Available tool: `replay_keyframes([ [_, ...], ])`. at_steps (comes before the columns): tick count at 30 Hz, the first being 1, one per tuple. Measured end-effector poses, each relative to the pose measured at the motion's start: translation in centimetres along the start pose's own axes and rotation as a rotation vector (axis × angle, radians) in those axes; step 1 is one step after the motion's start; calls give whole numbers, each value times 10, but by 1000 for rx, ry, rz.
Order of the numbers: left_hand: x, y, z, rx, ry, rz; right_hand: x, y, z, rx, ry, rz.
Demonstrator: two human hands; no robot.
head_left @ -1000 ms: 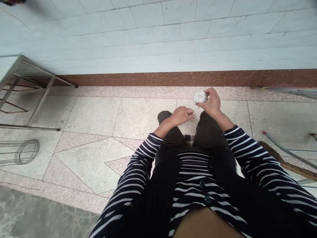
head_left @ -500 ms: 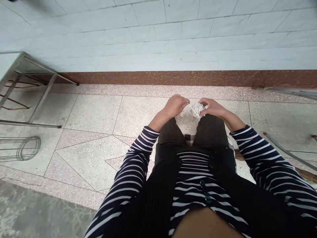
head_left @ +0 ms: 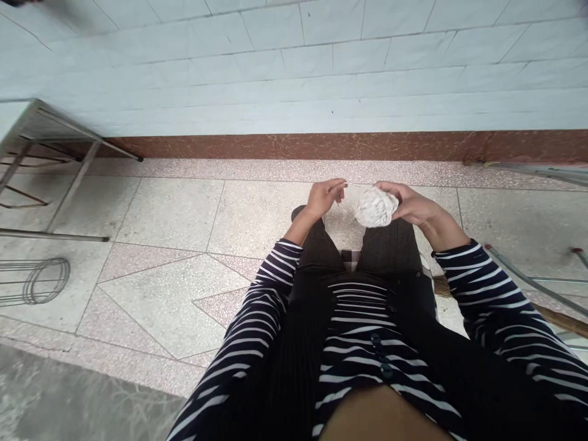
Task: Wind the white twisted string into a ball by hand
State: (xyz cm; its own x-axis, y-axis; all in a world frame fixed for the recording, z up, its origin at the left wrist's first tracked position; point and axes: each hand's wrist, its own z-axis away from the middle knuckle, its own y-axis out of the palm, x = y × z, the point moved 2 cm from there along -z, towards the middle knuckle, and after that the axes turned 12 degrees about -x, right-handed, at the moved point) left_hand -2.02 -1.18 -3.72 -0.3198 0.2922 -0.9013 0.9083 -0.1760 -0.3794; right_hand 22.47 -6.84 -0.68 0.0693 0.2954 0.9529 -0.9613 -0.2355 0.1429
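Observation:
A ball of white yarn (head_left: 375, 207) hangs above my right knee. My right hand (head_left: 410, 205) grips it from the right side, with fingers over its top and thumb below. To the left, at about the same height, my left hand (head_left: 325, 196) pinches the yarn strand (head_left: 359, 184) between thumb and forefinger. That thin strand runs nearly level across the gap between the two hands. The other fingers of my left hand curl in loosely. Both hands are over my dark trousers (head_left: 388, 245), and my sleeves are striped navy and white.
At the left stand a metal-legged table (head_left: 22, 119) and a round wire rack (head_left: 48, 280) on the terrazzo floor (head_left: 179, 214). A tiled wall (head_left: 294, 79) rises in front, with a red-brown skirting (head_left: 229, 146). Metal legs (head_left: 533, 283) of furniture are at the right.
The yarn ball has turned and shows a larger face, and my right hand has shifted a little to the right. My left hand has moved slightly left, and the strand is now nearly level.

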Motion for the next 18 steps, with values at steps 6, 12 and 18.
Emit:
replay_keyframes([
  [6, -13, -24, -28, -67, 112, -256, 2, 12, 11, 145, 80, 22],
  [12, -8, -2, -6, 6, 76, -316, 10, 9, 7, -89, -40, -27],
  [18, 8, 19, 30, 159, -196, 164, 1, -16, -19, -541, -229, 168],
])
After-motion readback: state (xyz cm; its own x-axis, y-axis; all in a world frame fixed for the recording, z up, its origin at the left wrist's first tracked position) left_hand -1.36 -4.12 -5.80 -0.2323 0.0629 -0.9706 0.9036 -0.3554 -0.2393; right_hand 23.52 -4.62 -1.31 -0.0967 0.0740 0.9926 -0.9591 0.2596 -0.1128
